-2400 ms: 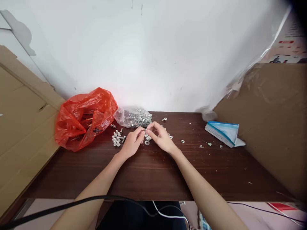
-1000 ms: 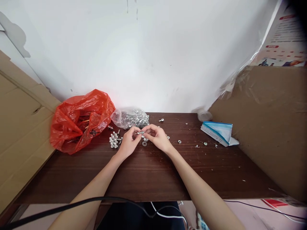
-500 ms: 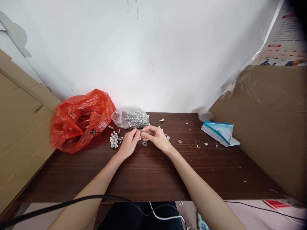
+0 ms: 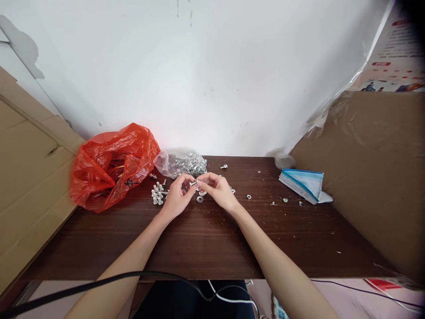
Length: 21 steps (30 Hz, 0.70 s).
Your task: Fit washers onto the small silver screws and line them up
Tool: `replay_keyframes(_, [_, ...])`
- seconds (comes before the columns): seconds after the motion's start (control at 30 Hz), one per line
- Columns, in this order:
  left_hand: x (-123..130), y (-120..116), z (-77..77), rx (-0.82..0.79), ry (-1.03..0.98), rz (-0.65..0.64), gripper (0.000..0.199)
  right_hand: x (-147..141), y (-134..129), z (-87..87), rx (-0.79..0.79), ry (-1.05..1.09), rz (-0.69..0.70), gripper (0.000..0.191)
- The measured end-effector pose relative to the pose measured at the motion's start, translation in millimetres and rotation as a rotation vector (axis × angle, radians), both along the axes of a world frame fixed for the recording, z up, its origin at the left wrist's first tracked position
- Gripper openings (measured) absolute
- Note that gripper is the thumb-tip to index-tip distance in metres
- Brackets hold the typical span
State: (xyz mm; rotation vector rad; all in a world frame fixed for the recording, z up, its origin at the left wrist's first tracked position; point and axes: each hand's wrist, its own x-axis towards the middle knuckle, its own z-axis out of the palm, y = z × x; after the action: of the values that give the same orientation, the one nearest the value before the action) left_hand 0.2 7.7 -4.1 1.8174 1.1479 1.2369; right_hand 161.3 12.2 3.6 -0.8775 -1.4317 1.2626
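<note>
My left hand pinches a small metal bolt between thumb and fingers, its shank lying roughly sideways. Against the bolt's right end, my right hand closes its fingertips on a thin ring that looks like a washer. Both hands meet just above the table. Below them lies a flat washer, with more small hardware partly hidden under the fingers. Left of my left hand, a cluster of bolts stands on their heads, close together.
A clear bag of hardware lies behind my hands, beside a red plastic bag. A loose bolt and a nut are on the brown table. Cardboard walls the right side, near a blue-white packet.
My left fingers have opened out a little and shifted, so the bolt between the hands now shows. My right hand stays nearly in place.
</note>
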Motion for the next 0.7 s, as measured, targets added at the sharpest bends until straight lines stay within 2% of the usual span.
replay_keyframes(0.37, [0.3, -2.4, 2.9, 0.022, 0.041, 0.021, 0.013, 0.2, -1.7, 0.7, 0.051, -0.045, -0.012, 0.028])
replay_keyframes(0.53, [0.0, -2.3, 4.0, 0.039, 0.079, 0.047, 0.024, -0.5, -4.0, 3.1, 0.118, -0.034, 0.020, 0.021])
replay_keyframes(0.7, [0.5, -2.0, 2.9, 0.049, 0.098, 0.042, 0.027, -1.0, -1.9, -1.4, 0.075, -0.079, 0.008, 0.029])
